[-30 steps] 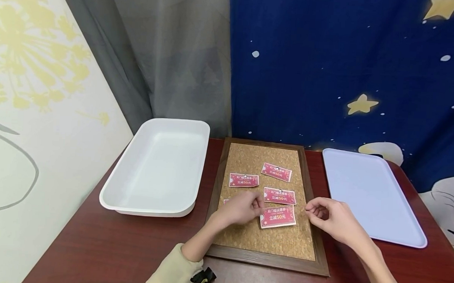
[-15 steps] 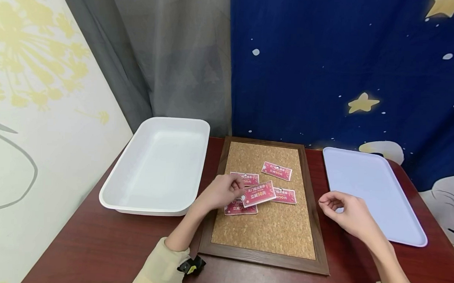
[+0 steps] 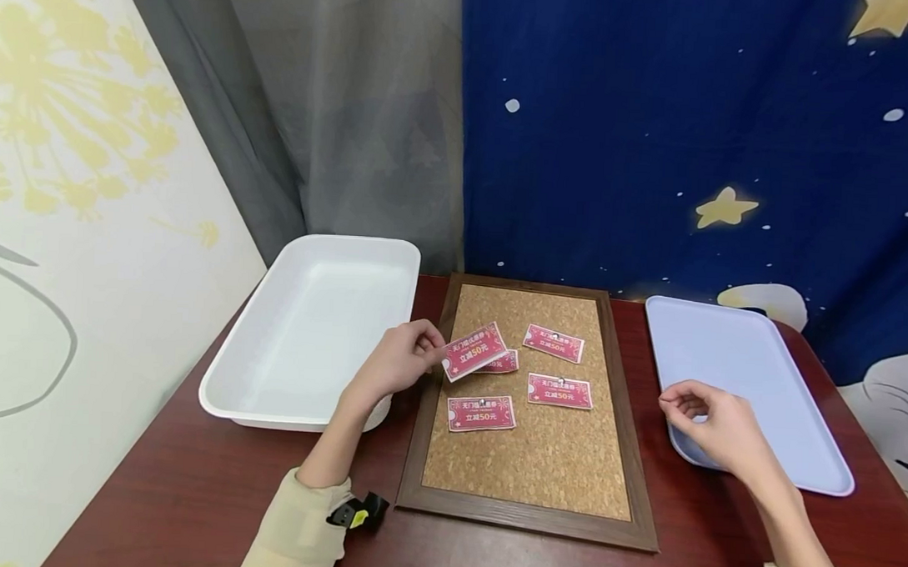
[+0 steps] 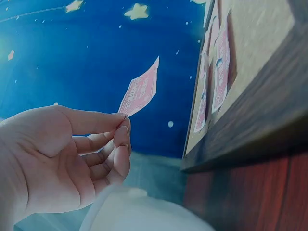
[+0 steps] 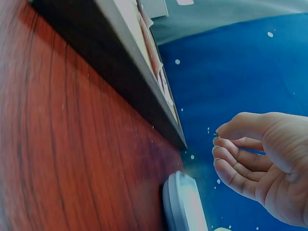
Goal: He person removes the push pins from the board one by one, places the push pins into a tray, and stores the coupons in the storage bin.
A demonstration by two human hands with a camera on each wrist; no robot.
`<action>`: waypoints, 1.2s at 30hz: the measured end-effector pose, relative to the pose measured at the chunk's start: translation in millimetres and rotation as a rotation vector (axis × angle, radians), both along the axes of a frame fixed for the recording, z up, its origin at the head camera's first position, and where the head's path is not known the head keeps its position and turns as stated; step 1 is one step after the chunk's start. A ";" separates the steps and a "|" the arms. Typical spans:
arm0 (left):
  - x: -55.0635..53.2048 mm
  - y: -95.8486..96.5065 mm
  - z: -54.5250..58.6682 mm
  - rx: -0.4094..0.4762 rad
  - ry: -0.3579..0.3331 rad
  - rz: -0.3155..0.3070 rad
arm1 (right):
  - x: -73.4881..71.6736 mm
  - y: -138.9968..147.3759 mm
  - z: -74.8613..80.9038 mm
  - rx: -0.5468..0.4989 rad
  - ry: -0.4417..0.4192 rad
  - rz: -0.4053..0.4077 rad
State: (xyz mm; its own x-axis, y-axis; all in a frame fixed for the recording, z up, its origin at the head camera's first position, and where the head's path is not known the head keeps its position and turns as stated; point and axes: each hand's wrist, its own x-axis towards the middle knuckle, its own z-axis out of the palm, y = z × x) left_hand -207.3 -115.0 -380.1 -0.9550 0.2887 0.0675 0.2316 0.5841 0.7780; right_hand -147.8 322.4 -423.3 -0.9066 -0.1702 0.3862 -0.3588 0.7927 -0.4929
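Observation:
My left hand pinches the left end of a pink-and-white paper coupon between thumb and fingertips. The coupon is raised above the left side of a framed corkboard, tilted, and partly covers another coupon. In the left wrist view the held coupon bends slightly. Other coupons, such as the lower-left one, stay pinned to the cork. My right hand hovers by the near left corner of the lavender tray. A tiny metal pin pokes out between its thumb and index finger.
A deep white basin stands left of the corkboard, close to my left hand. The red-brown table carries everything. Behind it hang a grey curtain and a blue starry curtain.
My left hand has lifted the coupon from the lower right of the corkboard and carried it up and left towards the basin. My right hand has moved right, from the board's edge to the tray.

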 end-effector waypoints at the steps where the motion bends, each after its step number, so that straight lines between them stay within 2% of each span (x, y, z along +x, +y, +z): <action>1: -1.0 -3.2 0.5 0.005 -0.003 0.006 | -0.3 1.8 -0.7 0.001 0.002 -0.005; 8: -5.7 -26.2 4.0 0.043 -0.035 0.075 | -2.0 13.5 -2.4 0.017 0.001 -0.053; 15: -7.5 -49.9 4.2 0.020 -0.019 0.126 | -2.2 23.5 -3.5 0.031 -0.005 -0.111; 29: -8.7 -99.1 -4.8 0.015 -0.018 0.222 | -3.9 46.9 -13.2 0.045 0.013 -0.198; 36: -7.8 -119.9 -12.9 -0.036 -0.021 0.270 | -4.7 57.7 -18.1 0.062 0.026 -0.212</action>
State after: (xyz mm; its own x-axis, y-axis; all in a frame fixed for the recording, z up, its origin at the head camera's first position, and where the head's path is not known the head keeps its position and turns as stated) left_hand -215.0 -234.9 -393.0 -0.9988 0.0250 0.0417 0.0479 0.6496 0.7588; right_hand -152.5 380.1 -441.4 -0.9147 -0.0006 0.4042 -0.1922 0.8804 -0.4336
